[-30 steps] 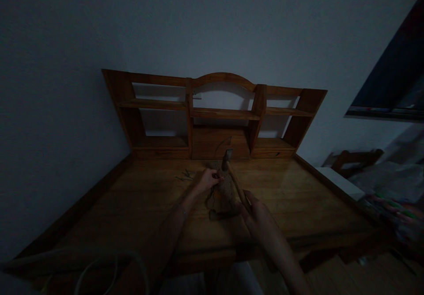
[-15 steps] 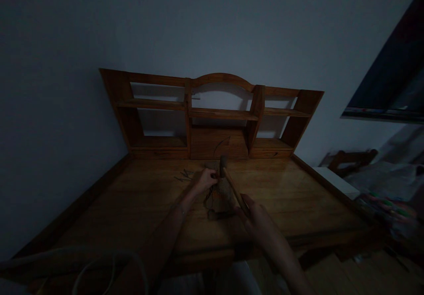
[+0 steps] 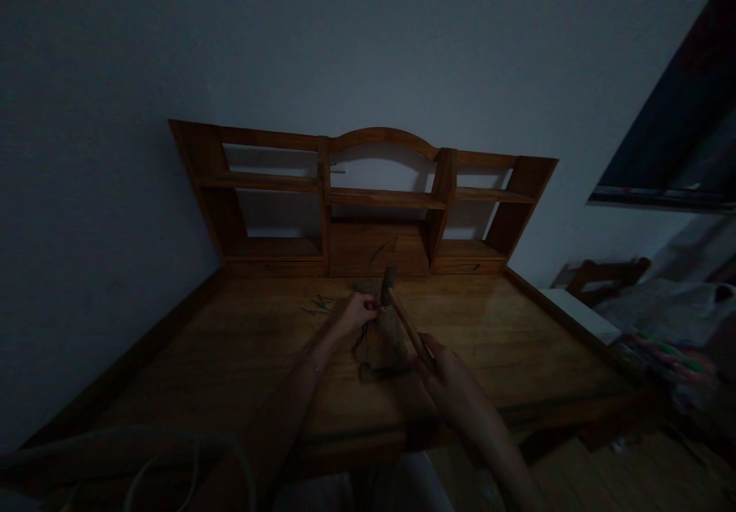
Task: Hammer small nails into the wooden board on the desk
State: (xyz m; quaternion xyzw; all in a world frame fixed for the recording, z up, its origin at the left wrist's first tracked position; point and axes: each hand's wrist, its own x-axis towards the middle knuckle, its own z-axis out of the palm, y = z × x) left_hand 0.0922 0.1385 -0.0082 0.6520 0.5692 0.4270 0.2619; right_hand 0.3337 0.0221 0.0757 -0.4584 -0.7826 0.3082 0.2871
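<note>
Hammer: its head (image 3: 389, 286) is up near the middle of the far half of the surface, and I see its wooden handle (image 3: 407, 328) slanting back toward my right side.
Right hand: my right hand (image 3: 445, 366) is wrapped firmly around the lower handle.
Left hand: from my feed, my left hand (image 3: 359, 310) sits just left of the hammer head, thumb and fingers curled toward each other; too dark for me to tell how closely they meet or whether they pinch anything.
Brown piece: a rough, flat brown piece (image 3: 386, 343) lies below the hammer head, between my two hands.
Dark bar: a dark bar (image 3: 376, 374) lies at its near end.
Thin pieces: a few slender dark pieces (image 3: 319, 305) are scattered left of my left hand.
Surface: the wooden surface (image 3: 488, 328) carries all of this.
Shelf unit: a wooden shelf unit (image 3: 385, 199) stands along the back edge.
Right side: I make out a chair (image 3: 612, 273) beyond the surface.
</note>
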